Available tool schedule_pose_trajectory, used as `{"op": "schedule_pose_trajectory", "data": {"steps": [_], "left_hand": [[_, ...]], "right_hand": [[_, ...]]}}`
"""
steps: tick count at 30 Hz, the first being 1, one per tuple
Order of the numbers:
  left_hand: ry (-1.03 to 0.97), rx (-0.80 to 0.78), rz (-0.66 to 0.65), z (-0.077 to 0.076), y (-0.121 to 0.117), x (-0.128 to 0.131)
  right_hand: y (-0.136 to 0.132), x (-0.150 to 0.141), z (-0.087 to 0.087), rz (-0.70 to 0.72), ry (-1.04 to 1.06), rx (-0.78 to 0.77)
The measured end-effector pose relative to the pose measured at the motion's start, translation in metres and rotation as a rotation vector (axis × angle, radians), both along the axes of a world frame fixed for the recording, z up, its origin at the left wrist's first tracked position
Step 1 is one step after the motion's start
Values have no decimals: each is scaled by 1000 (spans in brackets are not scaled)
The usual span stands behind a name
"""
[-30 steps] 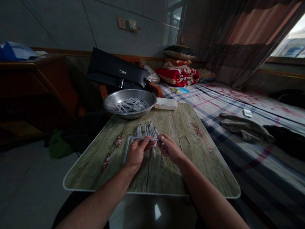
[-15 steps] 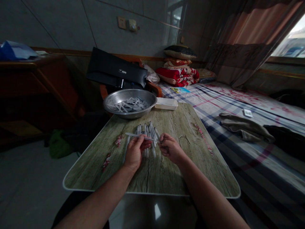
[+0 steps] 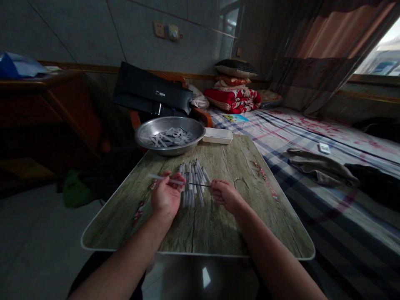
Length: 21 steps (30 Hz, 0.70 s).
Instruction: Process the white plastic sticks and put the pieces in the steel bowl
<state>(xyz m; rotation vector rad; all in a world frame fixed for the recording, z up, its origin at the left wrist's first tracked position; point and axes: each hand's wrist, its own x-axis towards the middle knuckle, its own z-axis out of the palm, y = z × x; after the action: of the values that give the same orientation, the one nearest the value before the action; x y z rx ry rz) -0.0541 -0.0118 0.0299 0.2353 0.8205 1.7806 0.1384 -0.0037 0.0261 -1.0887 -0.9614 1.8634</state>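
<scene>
My left hand (image 3: 166,199), palm turned up, has its thumb and fingers closed on a translucent plastic tube (image 3: 155,177) that points off to the left. Pinched in my right hand (image 3: 225,194) is a thin dark rod (image 3: 199,184); it extends leftward, and its tip is a small gap from the tube's right end. Behind and between the hands, several clear tubes with dark ends (image 3: 191,179) lie side by side on the wood-patterned table (image 3: 218,237). What kind of item these tubes are is too small to tell.
At the table's far edge stands a metal basin (image 3: 171,151) holding many pale strips or tubes, with a white plastic tray (image 3: 218,141) beside it. Beyond is a black monitor (image 3: 150,91). A bed (image 3: 281,133) with clothes runs along the right.
The dark rod has come out of the translucent tube. My left hand has moved left with the tube, while my right hand stays nearly in place with the rod.
</scene>
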Motion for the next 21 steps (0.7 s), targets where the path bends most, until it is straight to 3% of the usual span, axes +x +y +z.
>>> {"op": "schedule_pose_trajectory", "data": {"steps": [3,6,10,13,15,19,21], "left_hand": [[-74,-93,17,5,4,-6],[-52,-147,-153,5,-1,3],[-35,-142,-423,-3,-17,26],[-64,-172,-456,-9,-23,36],[-96,-219,-452,-9,-22,36],[-161,-295,-492,-3,-21,29],[-179,-294,-547,1,-23,27]], "right_hand": [[4,2,-1,-127,22,-13],[4,-2,-4,-134,73,38],[-3,-13,-6,-19,-68,222],[-9,-18,-6,140,-136,368],[-10,-18,-5,206,-136,354],[-4,-11,-7,24,-22,247],[0,-8,-8,-106,46,286]]}}
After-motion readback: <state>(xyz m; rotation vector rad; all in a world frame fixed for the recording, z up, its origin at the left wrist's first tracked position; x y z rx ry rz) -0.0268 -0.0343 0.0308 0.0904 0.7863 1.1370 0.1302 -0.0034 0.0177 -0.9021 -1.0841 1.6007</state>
